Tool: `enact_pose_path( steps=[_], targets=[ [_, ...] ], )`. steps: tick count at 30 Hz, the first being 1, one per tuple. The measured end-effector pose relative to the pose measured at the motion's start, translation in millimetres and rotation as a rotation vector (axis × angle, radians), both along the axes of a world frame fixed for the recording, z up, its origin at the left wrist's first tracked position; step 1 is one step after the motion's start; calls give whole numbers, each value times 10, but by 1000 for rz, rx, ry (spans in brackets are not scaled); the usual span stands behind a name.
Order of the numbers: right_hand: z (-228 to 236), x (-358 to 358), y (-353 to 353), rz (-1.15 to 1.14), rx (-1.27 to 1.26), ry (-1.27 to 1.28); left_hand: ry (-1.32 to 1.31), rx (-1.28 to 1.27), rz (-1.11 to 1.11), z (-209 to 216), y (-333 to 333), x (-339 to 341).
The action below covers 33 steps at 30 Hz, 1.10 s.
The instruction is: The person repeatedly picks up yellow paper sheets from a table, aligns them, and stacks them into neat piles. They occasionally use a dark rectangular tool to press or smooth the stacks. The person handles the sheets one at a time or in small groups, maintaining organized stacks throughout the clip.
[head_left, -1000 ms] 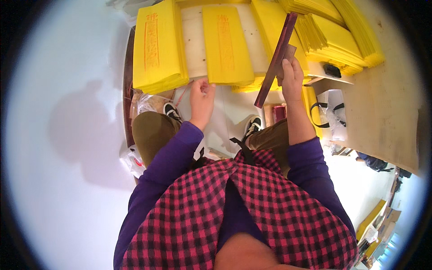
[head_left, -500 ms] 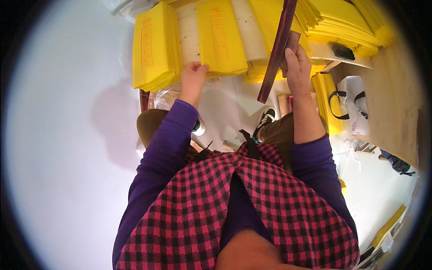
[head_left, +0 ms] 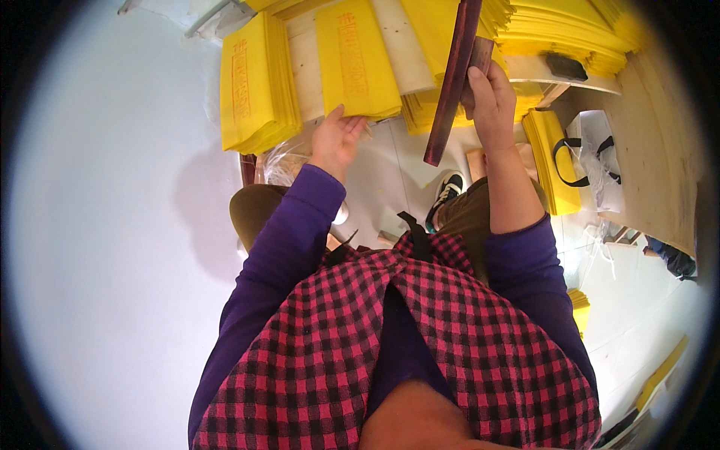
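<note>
My right hand (head_left: 493, 101) is closed round the short handle of a long, dark-red wooden stamp (head_left: 454, 82), held tilted above the table. At the near edge of the middle yellow fabric pile (head_left: 356, 60), which bears a red print on top, is my left hand (head_left: 336, 146). Its fingers are stretched out, with the thumb by the pile's corner and the fingertips at its lower edge. To the left lies a thicker pile of folded yellow fabric (head_left: 255, 82), also printed in red. The stamp's underside is turned away.
More yellow piles (head_left: 562, 34) cover the right of the wooden table (head_left: 386, 45). A black pad-like object (head_left: 566, 67) sits near its edge. A white bag with black handles (head_left: 596, 161) stands below, beside a yellow stack (head_left: 551, 161). My legs straddle the floor under the table edge.
My left hand has gone from a pinch at the middle pile's corner to stretched fingers at its edge, moving slightly right. The right hand still holds the stamp, slightly higher in view.
</note>
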State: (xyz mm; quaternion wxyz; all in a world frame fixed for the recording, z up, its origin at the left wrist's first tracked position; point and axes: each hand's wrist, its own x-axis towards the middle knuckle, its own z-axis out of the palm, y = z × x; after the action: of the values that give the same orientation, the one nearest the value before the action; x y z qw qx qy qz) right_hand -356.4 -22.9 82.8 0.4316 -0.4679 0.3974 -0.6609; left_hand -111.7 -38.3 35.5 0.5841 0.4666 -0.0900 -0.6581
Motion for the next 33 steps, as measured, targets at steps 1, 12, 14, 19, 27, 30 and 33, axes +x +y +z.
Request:
enact_pose_path(
  steps=[1,12,14,19,27,30,33],
  targets=[
    [-6,-6,-3,6,5,-5,0,8,11,8,-3,-19],
    [-24,2,-13,21,-36,-60,-1,-74,99,435,-96,-26],
    [-26,-3,-12,19,-13,-47,15,-54,117,425,-105,-18],
    [-20,-12,-10,-9,0,-16,127,-37,140,288,-112,3],
    [-1,-2,-6,-7,-10,-5,11,-83,175,93,-195,-150],
    [-2,-1,3,-1,-5,-23,-12,-99,174,135,-208,-178],
    [-1,1,-9,-4,-31,-28,-85,-173,156,268,-221,-140]
  ],
)
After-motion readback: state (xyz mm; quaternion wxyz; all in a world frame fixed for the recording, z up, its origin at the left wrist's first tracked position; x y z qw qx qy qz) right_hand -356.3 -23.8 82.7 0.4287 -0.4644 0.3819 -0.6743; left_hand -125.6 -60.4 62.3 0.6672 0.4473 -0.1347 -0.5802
